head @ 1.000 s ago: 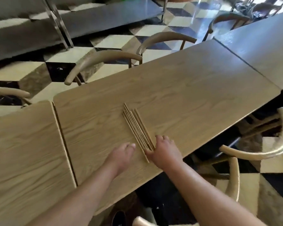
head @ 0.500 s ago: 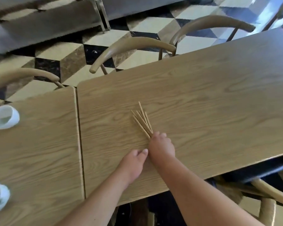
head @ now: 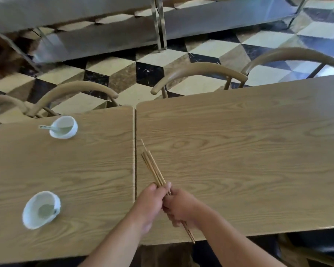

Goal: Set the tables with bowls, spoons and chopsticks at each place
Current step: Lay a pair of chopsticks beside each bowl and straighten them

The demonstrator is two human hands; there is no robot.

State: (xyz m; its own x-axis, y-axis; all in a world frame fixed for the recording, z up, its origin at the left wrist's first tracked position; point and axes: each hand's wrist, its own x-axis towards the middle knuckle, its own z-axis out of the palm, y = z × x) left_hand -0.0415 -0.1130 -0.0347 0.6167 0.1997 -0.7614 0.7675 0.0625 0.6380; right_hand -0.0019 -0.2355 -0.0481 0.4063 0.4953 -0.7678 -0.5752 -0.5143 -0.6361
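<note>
A bundle of several wooden chopsticks [head: 152, 168] is held over the right table [head: 239, 151], close to the seam between the two tables. My right hand [head: 180, 208] grips the bundle near its lower end, and my left hand [head: 152, 199] holds it just above, fingers curled round the sticks. On the left table [head: 85, 170] stand two white bowls. The far bowl [head: 65, 127] has a white spoon [head: 46, 127] resting in it. The near bowl [head: 41, 209] sits by the front edge; whether it holds a spoon I cannot tell.
Curved wooden chair backs [head: 199, 74] line the far side of both tables. Another chair [head: 312, 253] is tucked under the near right edge. Beyond lies a checkered floor [head: 143, 74] and a steel shelf unit [head: 160, 26].
The chopsticks were lying on the table under my right hand; now both hands have gathered them into a bundle and lifted them. The view has swung left, bringing the two bowls in.
</note>
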